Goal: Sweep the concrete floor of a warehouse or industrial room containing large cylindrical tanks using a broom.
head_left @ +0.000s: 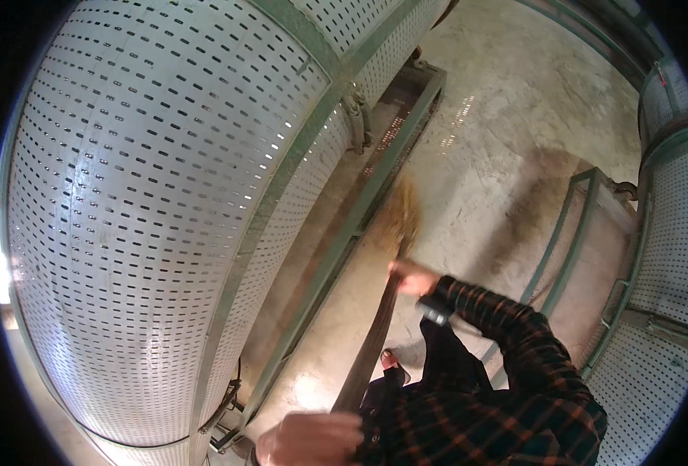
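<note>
A broom slants across the middle of the head view, its dark handle point(371, 346) smeared by motion. Its straw-coloured bristles point(407, 213) reach the floor beside a green frame rail and are blurred too. Low on the handle, close to the bristles, my right hand point(416, 278) is closed round it. My left hand point(310, 439) is closed at the handle's upper end, near the lower edge of the view; it is blurred and its fingers show only in part. A watch-like band point(435, 312) sits at my right wrist, below a dark plaid sleeve.
A large perforated metal cylinder point(149, 210) with green frame bands fills the left. Its green base rail point(344, 245) runs diagonally along the concrete floor point(484, 155). On the right stand another green frame point(573, 233) and more perforated panels point(678, 225). Brown dust patches mark the floor.
</note>
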A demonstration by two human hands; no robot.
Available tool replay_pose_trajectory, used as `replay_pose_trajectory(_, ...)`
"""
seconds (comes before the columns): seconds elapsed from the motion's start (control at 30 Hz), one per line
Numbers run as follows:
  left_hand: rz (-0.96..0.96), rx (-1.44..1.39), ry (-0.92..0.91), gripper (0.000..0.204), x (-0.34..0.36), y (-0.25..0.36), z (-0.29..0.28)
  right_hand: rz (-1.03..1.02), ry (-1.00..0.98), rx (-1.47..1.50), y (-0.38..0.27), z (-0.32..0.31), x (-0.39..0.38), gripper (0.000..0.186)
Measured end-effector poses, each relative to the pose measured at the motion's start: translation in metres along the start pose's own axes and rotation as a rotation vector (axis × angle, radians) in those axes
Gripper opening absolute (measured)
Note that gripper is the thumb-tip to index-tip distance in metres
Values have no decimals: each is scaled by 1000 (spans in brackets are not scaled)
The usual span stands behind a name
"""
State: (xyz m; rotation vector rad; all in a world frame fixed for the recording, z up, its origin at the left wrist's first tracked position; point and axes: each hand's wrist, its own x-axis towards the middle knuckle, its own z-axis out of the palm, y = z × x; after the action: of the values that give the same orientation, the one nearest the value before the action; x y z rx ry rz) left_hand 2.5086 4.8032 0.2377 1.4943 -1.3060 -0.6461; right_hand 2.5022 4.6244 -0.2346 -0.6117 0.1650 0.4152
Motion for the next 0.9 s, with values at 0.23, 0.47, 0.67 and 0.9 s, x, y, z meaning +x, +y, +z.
replay_pose_trajectory(0.23,25,-81,173,22,28,-62,5,151,591,297,-110,-22,25,11)
replay_pose_trajectory(0.47,367,-190,93,28,-19,16,-26,-97,640,387,-78,108,-74,13)
replay_pose_trajectory(0.67,593,-271,3,39,-75,28,-49,-123,774,580,-16,156,-142,11)
replay_pose_trajectory(0.9,437,-576,505,22,-116,40,-49,-623,713,905,102,220,-192,15)
